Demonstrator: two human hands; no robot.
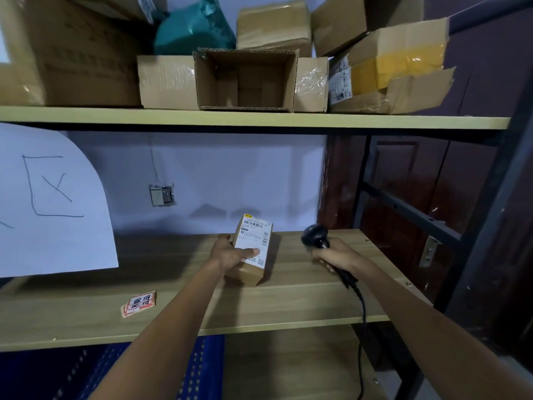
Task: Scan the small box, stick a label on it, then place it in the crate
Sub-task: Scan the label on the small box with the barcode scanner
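- Small box (250, 249) — cardboard, white shipping label facing up — sits over the middle shelf (161, 287), gripped by the left hand (230, 254), thumb across the label.
- Right hand (336, 255) is closed around a black corded barcode scanner (315, 236), just right of the box.
- Red-and-white stickers (139, 304) lie on the shelf's left; a blue crate (199, 368) shows below.

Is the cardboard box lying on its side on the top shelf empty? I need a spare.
Empty. The open cardboard box faces the camera with flaps spread, and only its bare inner walls and back show.
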